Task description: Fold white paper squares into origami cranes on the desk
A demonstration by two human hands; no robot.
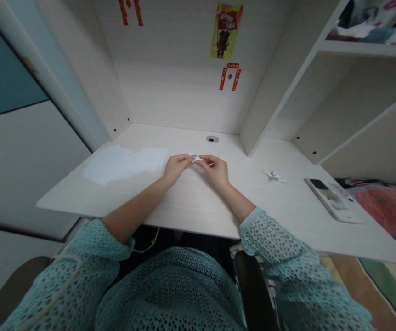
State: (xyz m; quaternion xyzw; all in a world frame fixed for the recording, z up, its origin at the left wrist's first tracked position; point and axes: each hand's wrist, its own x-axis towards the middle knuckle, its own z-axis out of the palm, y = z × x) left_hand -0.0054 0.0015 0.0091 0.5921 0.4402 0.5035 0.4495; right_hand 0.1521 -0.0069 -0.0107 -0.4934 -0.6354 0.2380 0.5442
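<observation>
Together, left hand (176, 167), right hand (217, 170) pinch one paper (196, 158); one phone (332, 201) rightward.

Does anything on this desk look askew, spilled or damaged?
Nothing looks spilled or damaged. Slightly askew: the white sheets at the desk's left lie with edges out of line. The paper piece between left hand and right hand is too small to judge.

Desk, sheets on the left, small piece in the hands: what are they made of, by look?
Desk: pale, low sheen, faint streaky grain; likely wood-look laminate on board, though real wood isn't ruled out.
Sheets: thin, flat, matte white; almost certainly paper.
Piece: white, matte, seemingly folded; probably paper too, but it's small and partly covered.
</observation>
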